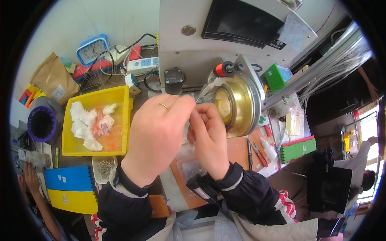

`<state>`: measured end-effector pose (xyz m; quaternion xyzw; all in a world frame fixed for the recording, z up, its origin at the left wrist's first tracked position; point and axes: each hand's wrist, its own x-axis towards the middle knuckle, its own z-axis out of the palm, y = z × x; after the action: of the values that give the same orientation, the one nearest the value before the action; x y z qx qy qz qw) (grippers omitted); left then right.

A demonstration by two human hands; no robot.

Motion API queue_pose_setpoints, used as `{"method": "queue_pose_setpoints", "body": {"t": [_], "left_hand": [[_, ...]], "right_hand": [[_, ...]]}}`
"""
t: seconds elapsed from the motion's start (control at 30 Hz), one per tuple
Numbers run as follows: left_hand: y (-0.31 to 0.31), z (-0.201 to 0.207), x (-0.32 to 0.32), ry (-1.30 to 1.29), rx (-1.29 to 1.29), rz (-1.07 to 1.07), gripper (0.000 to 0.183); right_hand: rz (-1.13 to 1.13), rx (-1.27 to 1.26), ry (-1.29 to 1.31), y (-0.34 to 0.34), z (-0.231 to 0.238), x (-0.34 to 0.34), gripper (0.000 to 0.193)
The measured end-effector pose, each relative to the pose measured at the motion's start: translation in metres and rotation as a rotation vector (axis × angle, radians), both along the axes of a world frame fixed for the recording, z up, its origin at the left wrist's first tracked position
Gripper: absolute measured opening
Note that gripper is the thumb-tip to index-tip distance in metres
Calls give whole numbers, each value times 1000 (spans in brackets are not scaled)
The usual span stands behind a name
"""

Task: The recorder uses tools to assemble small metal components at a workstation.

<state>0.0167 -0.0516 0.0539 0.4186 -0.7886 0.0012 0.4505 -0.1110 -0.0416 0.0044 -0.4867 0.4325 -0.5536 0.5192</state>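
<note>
— Left hand (pixel 159 138), nearest cam: back up, fingers curled in tight, ring (pixel 163 106) on one, tips hidden.
— And the right hand (pixel 211 140)?
— Meets left at fingertips, mid-view. Thumb against bent index, pinch-like. Anything btwn? Can't tell, either hand.
— Closest item?
— Brass-col. wheel (pixel 246 105), 3 o'clock of hands, just beside right fingers; touching or not, can't tell. Orange-red spool (pixel 220 70) approx 1 o'clock, just above wheel.
— Under the hands?
— Clear plastic box (pixel 187 170), 6 o'clock, partly hidden by right wrist.
— R side of bench?
— 4 o'clock: red-handled pliers (pixel 262 158), white bottle (pixel 269 149) beside, green notebook (pixel 298 150) further out.
— L side?
— 9 o'clock: yellow tray (pixel 126 120) w/ crumpled white tissue (pixel 82 130). 8 o'clock: white dish (pixel 96 176) of small metal bits (pixel 105 165), then blue-and-yellow folder (pixel 68 178).
— Back?
— Blue-framed clock (pixel 92 50), 10 o'clock; dark screen (pixel 241 24), 1 o'clock.
— Anyone else?
— Co-worker's hand (pixel 31 177), 8 o'clock, far L edge.
</note>
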Motion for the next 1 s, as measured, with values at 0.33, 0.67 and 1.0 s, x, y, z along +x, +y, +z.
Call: {"method": "queue_pose_setpoints", "body": {"t": [0.33,0.67,1.0], "left_hand": [[2,-14,-1,39,7,26,12],[45,-44,20,293,101,259,43],[52,-63,18,312,336,151,70]], "right_hand": [[32,85,-120,-11,-10,-1,12],[-33,108,-67,-11,-4,0,15],[-73,107,-56,-5,12,4,6]]}}
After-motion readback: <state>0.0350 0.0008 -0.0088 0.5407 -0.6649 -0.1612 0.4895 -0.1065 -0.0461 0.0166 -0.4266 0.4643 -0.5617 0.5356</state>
